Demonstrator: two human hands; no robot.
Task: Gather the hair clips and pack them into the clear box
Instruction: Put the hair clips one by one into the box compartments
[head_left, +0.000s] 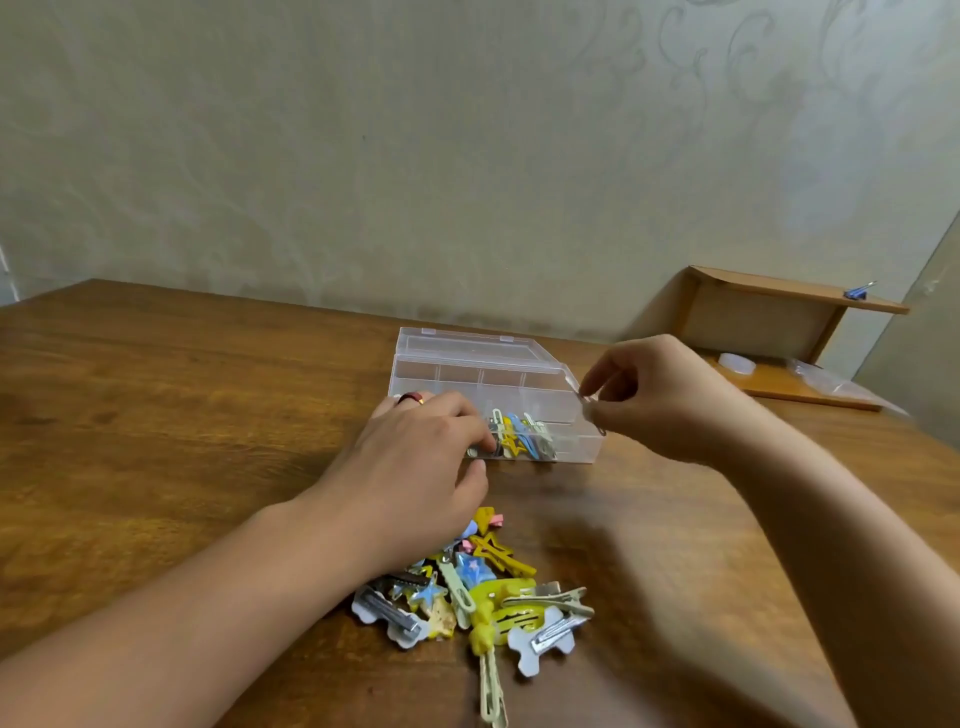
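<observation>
Several hair clips (522, 439) already stand on edge in the near compartment of the clear box (571, 447) at centre frame, its lid folded back for access; many more lie in a loose pile (483, 597) at lower centre, near the box; the left hand (415, 457) pinches a clip at the box's front edge, seemingly seating it, while the right hand (654, 400) grips a thin clip over the box's right corner; wooden table (156, 415) beneath, cardboard shelf (769, 317) upper right.
</observation>
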